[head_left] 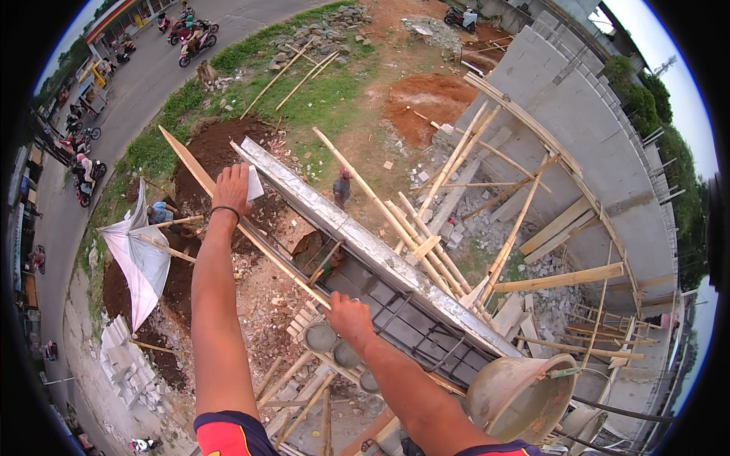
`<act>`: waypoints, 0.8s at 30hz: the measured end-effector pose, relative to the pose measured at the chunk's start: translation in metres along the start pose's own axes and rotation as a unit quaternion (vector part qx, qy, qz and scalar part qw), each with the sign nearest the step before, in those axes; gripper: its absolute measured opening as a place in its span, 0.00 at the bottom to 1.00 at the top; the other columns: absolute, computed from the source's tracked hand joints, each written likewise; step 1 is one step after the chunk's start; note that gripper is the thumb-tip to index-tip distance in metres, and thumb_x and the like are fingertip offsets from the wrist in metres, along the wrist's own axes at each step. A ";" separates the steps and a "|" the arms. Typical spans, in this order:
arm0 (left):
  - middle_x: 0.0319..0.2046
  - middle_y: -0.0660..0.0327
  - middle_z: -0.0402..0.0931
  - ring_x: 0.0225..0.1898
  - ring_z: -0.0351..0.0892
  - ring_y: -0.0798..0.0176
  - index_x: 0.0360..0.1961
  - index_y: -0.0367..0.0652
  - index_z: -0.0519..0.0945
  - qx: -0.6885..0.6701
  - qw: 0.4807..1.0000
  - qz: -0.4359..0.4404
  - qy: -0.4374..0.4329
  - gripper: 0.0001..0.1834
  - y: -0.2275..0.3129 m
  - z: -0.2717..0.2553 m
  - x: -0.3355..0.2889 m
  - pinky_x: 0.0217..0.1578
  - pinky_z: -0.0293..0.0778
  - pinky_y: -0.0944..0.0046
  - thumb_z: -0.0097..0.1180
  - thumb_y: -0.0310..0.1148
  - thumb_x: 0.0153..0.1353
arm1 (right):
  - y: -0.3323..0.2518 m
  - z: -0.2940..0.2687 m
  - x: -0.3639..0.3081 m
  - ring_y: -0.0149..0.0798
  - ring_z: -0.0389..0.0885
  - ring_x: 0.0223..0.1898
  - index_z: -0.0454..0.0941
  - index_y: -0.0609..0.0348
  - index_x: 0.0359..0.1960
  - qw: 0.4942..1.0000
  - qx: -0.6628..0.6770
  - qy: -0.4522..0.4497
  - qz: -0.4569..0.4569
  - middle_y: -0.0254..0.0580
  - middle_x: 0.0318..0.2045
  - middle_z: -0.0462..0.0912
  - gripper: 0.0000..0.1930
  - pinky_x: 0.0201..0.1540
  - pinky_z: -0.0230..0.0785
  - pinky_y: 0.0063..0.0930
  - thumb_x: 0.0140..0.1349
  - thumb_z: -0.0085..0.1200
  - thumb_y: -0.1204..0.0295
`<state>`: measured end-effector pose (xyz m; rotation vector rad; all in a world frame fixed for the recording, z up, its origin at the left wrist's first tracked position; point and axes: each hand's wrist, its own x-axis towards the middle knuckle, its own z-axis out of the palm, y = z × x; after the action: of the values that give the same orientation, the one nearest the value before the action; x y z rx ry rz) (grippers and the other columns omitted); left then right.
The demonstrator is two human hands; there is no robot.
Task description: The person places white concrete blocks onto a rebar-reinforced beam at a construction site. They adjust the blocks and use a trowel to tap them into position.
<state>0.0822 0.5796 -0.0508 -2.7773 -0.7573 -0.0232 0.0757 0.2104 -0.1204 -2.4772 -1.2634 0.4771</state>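
Observation:
A long narrow wooden board point(188, 161) slants from the upper left down toward the middle, along the near side of a form trough. My left hand point(231, 190) is closed over its upper part, a dark band round the wrist. Beside those fingers shows a small pale flat piece point(255, 184); whether I hold it too, I cannot make out. Lower down, my right hand point(350, 315) grips the board near its lower end, the fingers curled. Steel reinforcing bars point(426, 334) lie inside the trough, bounded on the far side by a pale, mortar-smeared form side point(380, 247).
Right of my right arm sits a large mortar-stained bucket point(521, 397). Small buckets of grey mix point(320, 337) stand below the trough. Bamboo poles point(422, 243) lean beyond it, near a grey block wall point(578, 144). Far below, a person point(342, 188) stands on the ground.

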 end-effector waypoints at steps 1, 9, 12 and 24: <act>0.49 0.56 0.67 0.54 0.68 0.53 0.59 0.41 0.63 -0.009 1.000 -0.018 0.008 0.50 0.000 -0.003 0.005 0.57 0.67 0.57 0.78 0.37 0.34 | 0.000 -0.002 0.001 0.55 0.85 0.29 0.71 0.60 0.39 1.000 0.002 -0.005 0.003 0.50 0.30 0.83 0.21 0.28 0.78 0.47 0.64 0.54 0.52; 0.49 0.52 0.68 0.52 0.68 0.47 0.60 0.37 0.62 -0.077 0.962 -0.178 0.194 0.47 -0.024 -0.042 0.027 0.54 0.68 0.52 0.76 0.34 0.39 | -0.002 0.004 0.002 0.54 0.85 0.30 0.70 0.59 0.38 1.000 -0.005 -0.010 -0.002 0.50 0.31 0.82 0.20 0.30 0.79 0.44 0.64 0.55 0.53; 0.49 0.50 0.68 0.51 0.69 0.45 0.61 0.37 0.63 -0.063 0.955 -0.156 0.244 0.46 -0.043 -0.086 0.014 0.53 0.69 0.50 0.74 0.37 0.42 | -0.005 -0.002 0.001 0.54 0.85 0.32 0.70 0.59 0.39 1.000 0.007 -0.024 -0.006 0.51 0.32 0.82 0.20 0.32 0.79 0.44 0.64 0.55 0.53; 0.46 0.48 0.75 0.50 0.75 0.52 0.54 0.33 0.70 -0.470 0.854 -0.109 0.196 0.35 0.067 -0.219 -0.160 0.54 0.69 0.56 0.71 0.34 0.46 | -0.001 -0.006 0.000 0.54 0.85 0.37 0.74 0.63 0.41 1.000 0.020 -0.009 0.020 0.52 0.34 0.84 0.22 0.39 0.79 0.45 0.63 0.56 0.53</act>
<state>-0.0113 0.3890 0.1308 -3.2973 -1.1582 -1.2873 0.0773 0.2106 -0.1149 -2.4735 -1.2010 0.5311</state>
